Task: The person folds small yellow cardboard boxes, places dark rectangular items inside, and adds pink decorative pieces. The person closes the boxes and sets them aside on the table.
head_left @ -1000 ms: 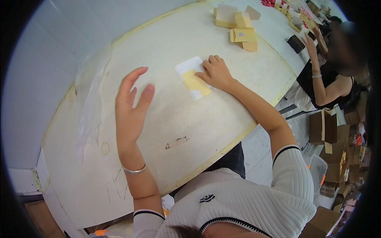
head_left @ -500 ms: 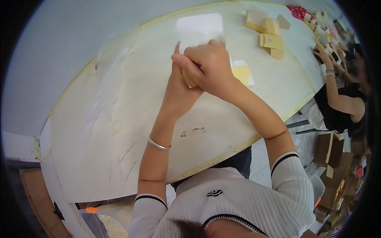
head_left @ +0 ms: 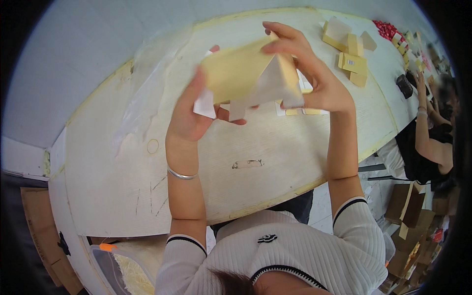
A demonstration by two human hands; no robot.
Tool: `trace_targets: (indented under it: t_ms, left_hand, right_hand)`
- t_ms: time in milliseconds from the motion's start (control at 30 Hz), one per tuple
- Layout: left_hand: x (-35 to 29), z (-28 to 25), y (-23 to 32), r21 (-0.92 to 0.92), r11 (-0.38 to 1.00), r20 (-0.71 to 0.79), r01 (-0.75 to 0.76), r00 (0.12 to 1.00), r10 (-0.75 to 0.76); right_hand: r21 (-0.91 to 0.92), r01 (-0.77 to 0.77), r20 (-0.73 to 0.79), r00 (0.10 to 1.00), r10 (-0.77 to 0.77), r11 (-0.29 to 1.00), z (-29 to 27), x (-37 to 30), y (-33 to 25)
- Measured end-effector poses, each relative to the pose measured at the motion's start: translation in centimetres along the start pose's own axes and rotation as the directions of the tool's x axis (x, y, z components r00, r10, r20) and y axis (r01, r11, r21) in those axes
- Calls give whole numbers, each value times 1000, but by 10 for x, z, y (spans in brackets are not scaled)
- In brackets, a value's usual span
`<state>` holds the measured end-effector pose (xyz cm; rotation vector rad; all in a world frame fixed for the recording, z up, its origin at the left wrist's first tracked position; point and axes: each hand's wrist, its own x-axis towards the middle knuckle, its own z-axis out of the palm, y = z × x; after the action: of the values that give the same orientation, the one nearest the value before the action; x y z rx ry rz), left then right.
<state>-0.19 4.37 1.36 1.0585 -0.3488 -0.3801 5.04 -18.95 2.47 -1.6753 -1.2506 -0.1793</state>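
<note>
A pale yellow cardboard box (head_left: pixel 236 69) with white inner flaps is held up above the table between both hands, partly blurred by motion. Its left end, with a white flap out, is gripped by my left hand (head_left: pixel 189 105). At the other end, my right hand (head_left: pixel 319 73) has its fingers over the top edge and the thumb low beside a folded white flap. Behind and under the right hand, part of another yellow and white carton piece (head_left: pixel 305 111) shows on the table; the hand and box hide most of it.
More yellow cartons (head_left: pixel 353 63) lie at the table's far right, near a heap of red items (head_left: pixel 387 30). Clear plastic sheeting (head_left: pixel 147 83) lies at the left. Another person (head_left: pixel 427 128) works at the right edge. A lidded bin (head_left: pixel 113 260) and brown boxes (head_left: pixel 408 206) stand below the table.
Before, my hands were pressed together over a carton with a white flap. Now they are apart, holding the box raised at its two ends with its yellow side showing.
</note>
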Motion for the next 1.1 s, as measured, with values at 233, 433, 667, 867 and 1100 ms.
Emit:
trace_targets:
  t_ms: [233, 433, 667, 867, 1100]
  left_hand:
    - [5, -4, -14, 511, 834, -73, -207, 957, 282]
    - [16, 24, -25, 329, 841, -188, -430, 843, 505]
    - [23, 35, -40, 532, 718, -299, -450, 693, 656]
    - [14, 18, -24, 691, 627, -106, -360, 807, 581]
    - [8, 20, -7, 459, 842, -168, -283, 903, 395]
  right_hand:
    - [362, -89, -204, 964, 172, 928, -1, 2, 4]
    - [377, -147, -195, 953, 233, 915, 18, 7, -8]
    - [312, -78, -358, 914, 193, 947, 44, 10, -2]
    - [259, -171, -485, 828, 281, 951, 41, 11, -1]
    - [409, -232, -463, 780, 420, 882, 42, 13, -5]
